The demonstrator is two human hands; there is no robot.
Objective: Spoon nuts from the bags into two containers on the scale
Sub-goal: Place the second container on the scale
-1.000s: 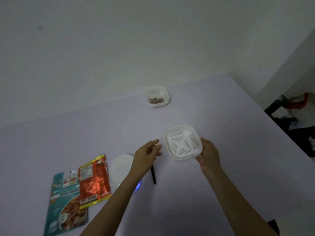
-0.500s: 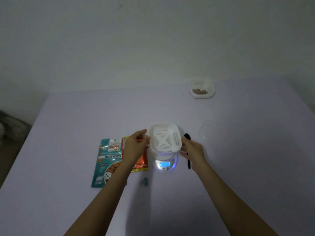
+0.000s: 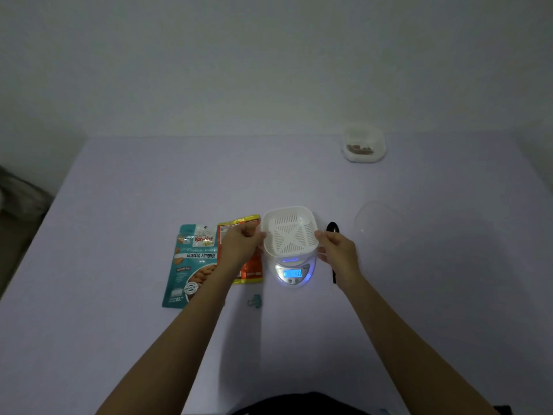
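- Nearest the person, short of both hands, a small teal clip (image 3: 255, 301) is lying on the table (image 3: 149, 339).
- Between the two wrists the scale (image 3: 294, 272) is sitting with its blue display glowing and facing the person; the digits are too blurred to read with confidence.
- The left hand (image 3: 239, 245) is pinching the left rim of the white container (image 3: 290, 232) with curled fingers and thumb. The right hand (image 3: 338, 250) is doing the same on the right rim.
- The container is sitting over the scale's platform, between the hands. Whether its full weight is resting there cannot be told.
- To finish this step well, the person should be lowering it level and centred on the platform. Both hands should be letting go together so nothing tips, and the reading should be settling before zeroing.
- The container is facing mouth up, showing a slotted floor with crossed ribs. It is roughly square, so it has no clear long axis, and its sides are running square to the table edge.
- Just outside the right hand, the black spoon (image 3: 332, 230) is lying with its long axis running near to far, bowl pointing away.
- Under and outside the left hand, the orange bag (image 3: 250, 272) and teal almond bag (image 3: 191, 265) are lying flat, tops away from the person.
- Beyond the right hand, a clear lid (image 3: 377, 220) is resting, and farther off a second container (image 3: 363, 145) is holding something brown.
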